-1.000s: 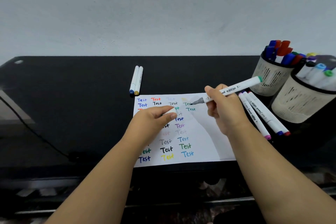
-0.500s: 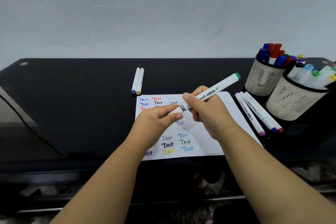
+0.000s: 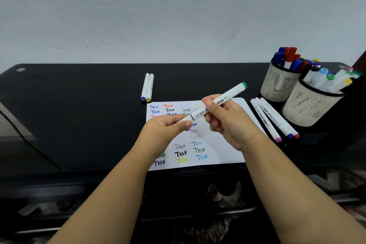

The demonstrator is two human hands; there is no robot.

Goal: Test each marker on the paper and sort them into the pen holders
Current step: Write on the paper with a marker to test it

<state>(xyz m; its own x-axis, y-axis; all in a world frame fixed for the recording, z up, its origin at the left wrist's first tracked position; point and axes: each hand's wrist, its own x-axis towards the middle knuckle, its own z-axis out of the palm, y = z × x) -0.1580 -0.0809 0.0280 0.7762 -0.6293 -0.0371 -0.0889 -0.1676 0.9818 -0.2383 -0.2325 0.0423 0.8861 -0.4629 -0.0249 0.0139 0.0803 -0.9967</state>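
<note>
Both hands hold the marker (image 3: 215, 103) above the paper (image 3: 223, 144): left hand (image 3: 168, 130) pinches its near-left end (cap), right hand (image 3: 223, 119) grips mid-barrel. It slants far-right toward the holders (image 3: 277, 85), nearer the right hand.

Marker (image 3: 217, 103) in hands: smooth white plastic barrel, slight sheen, green end cap. Paper (image 3: 221, 150): matt white sheet w/ ink lettering. Bench (image 3: 79, 109): black top, matt, fine-grained look. Pen holders (image 3: 277, 85) (image 3: 309, 109): cream perforated plastic, dark rims. Loose markers (image 3: 274, 119) (image 3: 147, 88): same glossy white plastic. Wall (image 3: 158, 16): pale, rough plaster finish.
</note>
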